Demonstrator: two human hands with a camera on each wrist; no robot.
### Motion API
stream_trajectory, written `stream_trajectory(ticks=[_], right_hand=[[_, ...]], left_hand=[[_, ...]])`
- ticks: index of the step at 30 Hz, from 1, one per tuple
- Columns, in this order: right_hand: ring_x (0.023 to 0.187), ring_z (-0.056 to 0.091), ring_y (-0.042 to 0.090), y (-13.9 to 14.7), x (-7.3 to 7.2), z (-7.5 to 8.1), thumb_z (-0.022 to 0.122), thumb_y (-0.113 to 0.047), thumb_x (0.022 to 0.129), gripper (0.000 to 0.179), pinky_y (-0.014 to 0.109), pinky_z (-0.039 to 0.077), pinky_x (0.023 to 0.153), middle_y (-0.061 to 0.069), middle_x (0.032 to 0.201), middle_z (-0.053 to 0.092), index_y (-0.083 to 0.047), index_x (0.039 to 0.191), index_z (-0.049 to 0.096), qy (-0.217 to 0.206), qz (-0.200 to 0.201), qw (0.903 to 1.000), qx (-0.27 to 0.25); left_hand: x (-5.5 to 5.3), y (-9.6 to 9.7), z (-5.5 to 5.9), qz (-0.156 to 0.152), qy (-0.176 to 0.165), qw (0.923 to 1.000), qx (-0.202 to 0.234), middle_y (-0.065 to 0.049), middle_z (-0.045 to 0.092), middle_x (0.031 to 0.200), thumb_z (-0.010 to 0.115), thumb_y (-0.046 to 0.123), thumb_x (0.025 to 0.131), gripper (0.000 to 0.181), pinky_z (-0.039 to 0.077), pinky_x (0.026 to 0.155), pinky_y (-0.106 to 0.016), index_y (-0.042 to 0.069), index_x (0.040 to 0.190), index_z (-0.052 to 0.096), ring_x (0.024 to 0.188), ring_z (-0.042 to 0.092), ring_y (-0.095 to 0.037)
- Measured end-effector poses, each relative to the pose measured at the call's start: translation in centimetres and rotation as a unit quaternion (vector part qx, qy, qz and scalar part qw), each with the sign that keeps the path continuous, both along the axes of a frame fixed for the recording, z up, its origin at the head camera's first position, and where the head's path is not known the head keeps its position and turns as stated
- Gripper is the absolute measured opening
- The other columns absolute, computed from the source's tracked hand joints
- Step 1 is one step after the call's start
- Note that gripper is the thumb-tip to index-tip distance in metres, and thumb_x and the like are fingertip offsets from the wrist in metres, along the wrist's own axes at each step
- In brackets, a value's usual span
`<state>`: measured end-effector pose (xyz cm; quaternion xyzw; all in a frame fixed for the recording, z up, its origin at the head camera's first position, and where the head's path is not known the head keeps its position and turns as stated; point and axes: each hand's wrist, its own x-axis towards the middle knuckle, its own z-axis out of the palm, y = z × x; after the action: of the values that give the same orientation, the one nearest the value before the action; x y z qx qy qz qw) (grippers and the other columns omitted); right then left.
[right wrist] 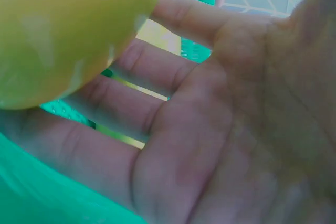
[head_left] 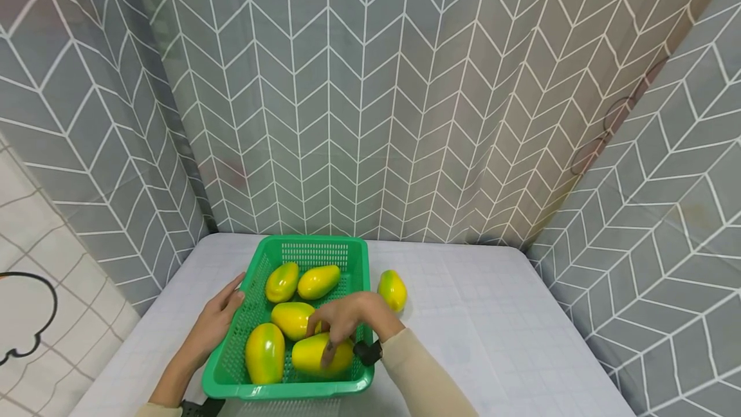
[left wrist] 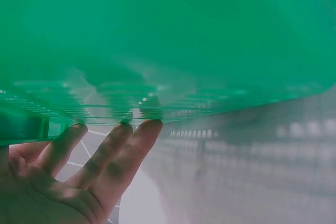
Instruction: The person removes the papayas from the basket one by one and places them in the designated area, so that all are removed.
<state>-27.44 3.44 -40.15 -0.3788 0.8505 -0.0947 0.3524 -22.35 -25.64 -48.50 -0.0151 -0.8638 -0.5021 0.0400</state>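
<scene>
A green plastic basket [head_left: 289,391] with perforated walls stands on the table, holding several glossy, oblong yellow-green fruits [head_left: 265,354]. My right hand [head_left: 343,317] reaches into its front right part and grips one fruit [head_left: 309,356] from above, fingers bent around it. Up close in the right wrist view, that fruit [right wrist: 63,35] lies against the fingers, with the palm bare. My left hand [head_left: 214,322] is at the left side of the basket. In the left wrist view, its nearly straight fingers [left wrist: 113,153] touch the outer wall just below the green surface; the thumb is hidden there.
One more yellow-green fruit [head_left: 392,289] lies on the white-covered table [head_left: 480,340], just right of the basket. Grey curtains [head_left: 370,114] with a white zigzag pattern hang behind the table and along its sides.
</scene>
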Motion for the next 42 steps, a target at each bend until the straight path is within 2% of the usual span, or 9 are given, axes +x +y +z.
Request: stream_trajectory(ticks=[5, 7, 12, 14, 21, 29, 32, 35, 42], right_hand=[[0.128, 0.061, 0.014, 0.5, -0.4, 0.5, 0.086, -0.041, 0.089, 0.056, 0.031, 0.055, 0.105, -0.002, 0.141, 0.066, -0.032, 0.139, 0.064, 0.018, 0.004, 0.9997, -0.017], [0.126, 0.062, 0.013, 0.7, -0.6, 0.7, 0.086, -0.041, 0.089, 0.055, 0.032, 0.055, 0.105, -0.003, 0.140, 0.067, -0.031, 0.138, 0.064, 0.023, -0.003, 0.9993, -0.029], [0.116, 0.062, 0.009, 1.4, -0.8, 1.0, 0.084, -0.043, 0.090, 0.055, 0.027, 0.056, 0.095, -0.001, 0.135, 0.069, -0.026, 0.137, 0.064, 0.048, -0.027, 0.9969, -0.056], [0.111, 0.063, 0.008, 1.6, -1.0, 1.1, 0.084, -0.044, 0.089, 0.056, 0.025, 0.057, 0.088, 0.001, 0.133, 0.070, -0.023, 0.138, 0.064, 0.054, -0.041, 0.9955, -0.066], [0.085, 0.064, 0.007, 2.4, -1.4, 1.3, 0.084, -0.048, 0.087, 0.061, 0.024, 0.058, 0.069, 0.003, 0.119, 0.071, -0.017, 0.137, 0.065, 0.081, -0.090, 0.9871, -0.104], [0.071, 0.070, 0.014, 3.3, -1.8, 1.9, 0.082, -0.044, 0.089, 0.065, 0.030, 0.062, 0.063, 0.014, 0.123, 0.070, -0.010, 0.140, 0.061, 0.059, -0.156, 0.9725, -0.163], [0.073, 0.070, 0.015, 3.7, -2.1, 2.0, 0.081, -0.044, 0.090, 0.066, 0.032, 0.063, 0.063, 0.017, 0.128, 0.069, -0.009, 0.142, 0.060, 0.058, -0.167, 0.9677, -0.179], [0.081, 0.071, 0.014, 4.2, -2.4, 2.2, 0.078, -0.046, 0.091, 0.066, 0.030, 0.063, 0.065, 0.019, 0.132, 0.069, -0.009, 0.142, 0.060, 0.082, -0.163, 0.9651, -0.188], [0.110, 0.072, 0.027, 5.6, -3.1, 2.7, 0.073, -0.051, 0.093, 0.069, 0.033, 0.063, 0.081, 0.019, 0.137, 0.069, -0.007, 0.145, 0.058, 0.128, -0.166, 0.9590, -0.191]], left_hand=[[0.1, 0.0, 0.0, 0.001, -0.002, 1.0000, 0.001, -0.035, 0.039, 0.164, 0.032, 0.035, 0.118, 0.061, 0.045, 0.114, -0.064, 0.006, 0.170, 0.018, 0.150, 0.042, -0.052], [0.0, 0.0, 0.0, 0.002, -0.004, 1.0000, 0.000, -0.034, 0.041, 0.163, 0.032, 0.035, 0.118, 0.061, 0.049, 0.112, -0.059, 0.006, 0.170, 0.019, 0.149, 0.044, -0.051], [0.0, 0.1, 0.1, 0.003, -0.008, 1.0000, 0.000, -0.034, 0.042, 0.162, 0.032, 0.036, 0.118, 0.061, 0.050, 0.111, -0.057, 0.007, 0.170, 0.018, 0.148, 0.045, -0.051], [0.1, 0.1, 0.2, 0.001, -0.008, 1.0000, 0.002, -0.034, 0.039, 0.164, 0.032, 0.036, 0.118, 0.062, 0.047, 0.113, -0.061, 0.007, 0.170, 0.018, 0.150, 0.043, -0.051], [0.2, 0.2, 0.2, -0.002, -0.004, 1.0000, 0.003, -0.035, 0.038, 0.164, 0.032, 0.036, 0.118, 0.062, 0.045, 0.115, -0.065, 0.006, 0.170, 0.018, 0.150, 0.041, -0.053], [0.2, 0.1, 0.2, -0.002, -0.006, 1.0000, 0.004, -0.035, 0.036, 0.165, 0.032, 0.037, 0.118, 0.062, 0.041, 0.117, -0.068, 0.007, 0.170, 0.018, 0.152, 0.038, -0.054], [0.3, 0.2, 0.2, -0.002, -0.007, 1.0000, 0.006, -0.035, 0.035, 0.166, 0.033, 0.037, 0.118, 0.062, 0.041, 0.117, -0.069, 0.007, 0.170, 0.018, 0.152, 0.037, -0.055], [0.3, 0.2, 0.3, -0.002, -0.006, 1.0000, 0.005, -0.034, 0.035, 0.166, 0.033, 0.036, 0.118, 0.062, 0.041, 0.117, -0.069, 0.007, 0.170, 0.018, 0.152, 0.038, -0.054], [0.2, 0.2, 0.2, -0.003, -0.003, 1.0000, 0.005, -0.035, 0.035, 0.166, 0.032, 0.036, 0.118, 0.062, 0.040, 0.117, -0.071, 0.006, 0.170, 0.018, 0.152, 0.037, -0.055]])
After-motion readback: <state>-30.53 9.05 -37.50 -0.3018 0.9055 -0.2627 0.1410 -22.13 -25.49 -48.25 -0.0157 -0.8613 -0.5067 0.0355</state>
